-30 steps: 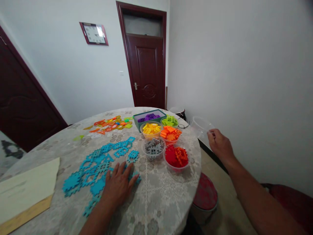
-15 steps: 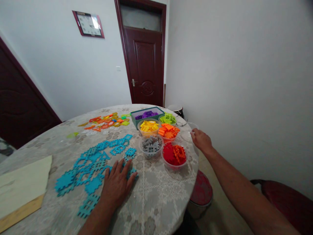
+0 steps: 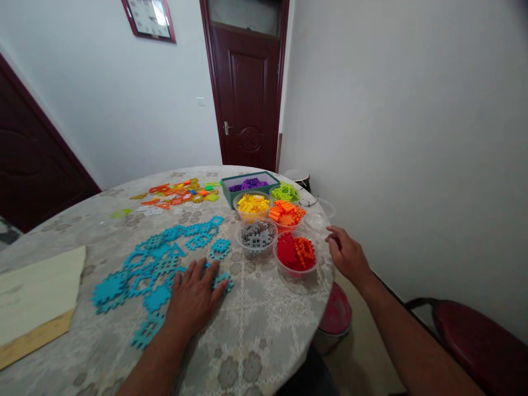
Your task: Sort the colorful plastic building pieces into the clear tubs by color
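My left hand (image 3: pixel 193 300) lies palm down with fingers spread, resting over some of the flat blue interlocking pieces (image 3: pixel 160 258) strewn across the table. At the table's right edge, my right hand (image 3: pixel 348 253) has its thumb and forefinger apart and nothing visible in it. Just beyond its fingertips is a clear plastic lid (image 3: pixel 315 221), partly overlapped by another clear lid (image 3: pixel 328 207). Nearest to that hand stands a clear bowl of red and orange pieces (image 3: pixel 295 254). Beside it are bowls of grey pieces (image 3: pixel 256 236), orange pieces (image 3: pixel 286 213), yellow pieces (image 3: pixel 253 203) and lime-green pieces (image 3: pixel 285 192).
A green box (image 3: pixel 231 197) holds purple pieces (image 3: pixel 249 184) at the back. Mixed coloured pieces (image 3: pixel 181 192) lie at the far left, and a cream sheet (image 3: pixel 41 291) over cardboard lies near left. Eyeglasses (image 3: pixel 308 202) sit by the lids. A red stool (image 3: pixel 336 311) stands below.
My right hand has come off the clear lid and drawn slightly back toward me. My left hand stays on the blue pieces. The view has tilted down a little.
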`<action>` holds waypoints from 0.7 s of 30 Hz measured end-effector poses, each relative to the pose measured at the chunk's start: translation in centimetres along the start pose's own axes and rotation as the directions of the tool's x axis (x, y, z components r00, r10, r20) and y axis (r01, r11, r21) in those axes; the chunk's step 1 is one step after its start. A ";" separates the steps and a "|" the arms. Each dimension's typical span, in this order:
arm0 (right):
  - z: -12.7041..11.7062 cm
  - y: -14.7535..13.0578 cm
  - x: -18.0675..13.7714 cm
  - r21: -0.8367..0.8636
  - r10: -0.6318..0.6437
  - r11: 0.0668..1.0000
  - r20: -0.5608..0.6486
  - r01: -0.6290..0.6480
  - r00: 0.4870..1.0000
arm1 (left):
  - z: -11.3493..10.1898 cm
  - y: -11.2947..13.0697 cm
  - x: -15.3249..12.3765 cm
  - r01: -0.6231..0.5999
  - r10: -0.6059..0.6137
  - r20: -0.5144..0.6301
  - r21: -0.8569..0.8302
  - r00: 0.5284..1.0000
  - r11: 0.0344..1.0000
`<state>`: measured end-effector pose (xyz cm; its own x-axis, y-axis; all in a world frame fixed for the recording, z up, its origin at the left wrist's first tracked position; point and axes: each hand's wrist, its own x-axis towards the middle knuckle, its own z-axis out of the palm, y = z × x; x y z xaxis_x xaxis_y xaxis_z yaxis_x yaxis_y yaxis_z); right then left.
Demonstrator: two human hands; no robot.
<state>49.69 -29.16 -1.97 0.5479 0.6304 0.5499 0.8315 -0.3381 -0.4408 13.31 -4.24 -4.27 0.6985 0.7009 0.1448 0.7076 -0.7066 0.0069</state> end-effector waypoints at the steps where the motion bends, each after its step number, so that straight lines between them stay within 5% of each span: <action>1: -0.4 -0.7 -1.2 0.069 -0.061 0.996 0.026 0.059 0.998 | 0.0 0.0 0.0 0.003 -0.003 0.006 -0.004 1.000 1.000; 5: -1.3 -2.8 -4.4 0.157 -0.258 0.958 0.107 0.240 0.960 | -0.3 0.5 -0.5 0.011 -0.010 0.025 -0.049 1.000 0.999; 10: -1.5 -2.7 -4.5 0.149 -0.350 0.931 0.114 0.332 0.930 | -1.0 0.6 -1.0 0.023 -0.021 0.018 -0.126 1.000 0.992; 15: -0.8 -0.7 -4.3 0.111 -0.367 0.929 0.155 0.353 0.917 | -2.6 -1.5 -1.3 0.117 -0.127 -0.054 -0.160 0.990 0.980; 21: 0.1 1.0 -4.3 0.061 -0.363 0.932 0.170 0.358 0.916 | -4.4 -5.2 -2.8 0.184 -0.177 0.054 -0.169 0.983 0.968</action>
<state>48.12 -32.14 -4.81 0.1843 0.8191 0.5433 0.9653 -0.0467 -0.2569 7.19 -3.01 -0.34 0.5667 0.8193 0.0874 0.7955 -0.5717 0.2008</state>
